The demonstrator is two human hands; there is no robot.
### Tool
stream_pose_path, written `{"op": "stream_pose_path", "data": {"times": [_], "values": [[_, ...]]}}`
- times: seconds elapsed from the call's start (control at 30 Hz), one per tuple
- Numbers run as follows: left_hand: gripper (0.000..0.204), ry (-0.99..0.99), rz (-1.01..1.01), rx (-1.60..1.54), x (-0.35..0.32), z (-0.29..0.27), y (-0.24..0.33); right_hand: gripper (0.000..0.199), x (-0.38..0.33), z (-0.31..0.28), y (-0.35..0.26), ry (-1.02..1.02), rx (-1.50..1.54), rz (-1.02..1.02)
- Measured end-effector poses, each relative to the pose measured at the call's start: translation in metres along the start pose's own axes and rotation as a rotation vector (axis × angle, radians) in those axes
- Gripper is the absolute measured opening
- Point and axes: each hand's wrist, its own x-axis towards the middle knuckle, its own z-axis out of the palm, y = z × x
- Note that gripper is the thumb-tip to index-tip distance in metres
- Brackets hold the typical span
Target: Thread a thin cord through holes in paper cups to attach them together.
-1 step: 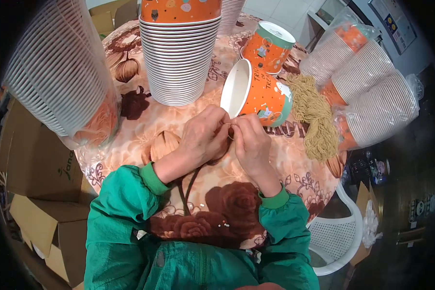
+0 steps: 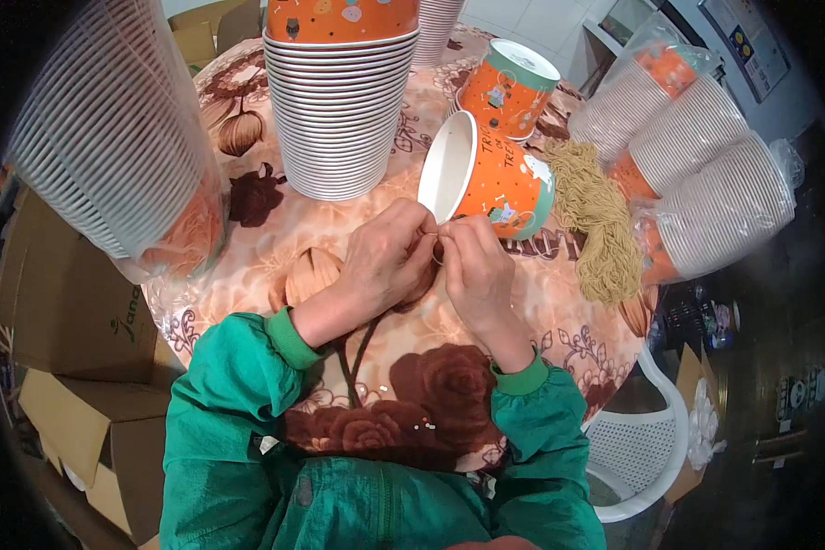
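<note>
At the middle of the table, my left hand (image 2: 387, 252) and my right hand (image 2: 478, 275) meet fingertip to fingertip. Both pinch a thin, light-coloured cord (image 2: 437, 235), part of which hangs as a small loop between the fingers. Just beyond them an orange paper bucket (image 2: 500, 188) with a green base band lies on its side, its white mouth turned left. Whether the cord is joined to this bucket is hidden by my fingers. A hank of tan string (image 2: 596, 220) lies right of the bucket.
A tall stack of paper buckets (image 2: 339, 119) stands beyond my left hand. Plastic-wrapped stacks (image 2: 101, 137) rise at far left, and more wrapped stacks (image 2: 724, 206) lie at right. An upturned bucket (image 2: 509, 92) sits behind. Cardboard boxes (image 2: 73, 293) and a white chair (image 2: 637, 449) flank the table.
</note>
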Motion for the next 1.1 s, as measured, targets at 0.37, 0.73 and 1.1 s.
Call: {"op": "stream_pose_path", "data": {"times": [0.37, 0.73, 1.1], "values": [[0.014, -0.141, -0.547, -0.874, 0.001, 0.005, -0.018, 0.017, -0.006, 0.003, 0.0, 0.124, 0.179, 0.127], [0.018, -0.163, -0.576, -0.989, 0.001, 0.004, -0.021, 0.015, -0.013, 0.003, -0.001, 0.106, 0.18, 0.09], [0.019, -0.151, -0.52, -0.926, 0.0, 0.007, -0.013, 0.013, -0.019, 0.005, -0.002, 0.063, 0.343, 0.287]]}}
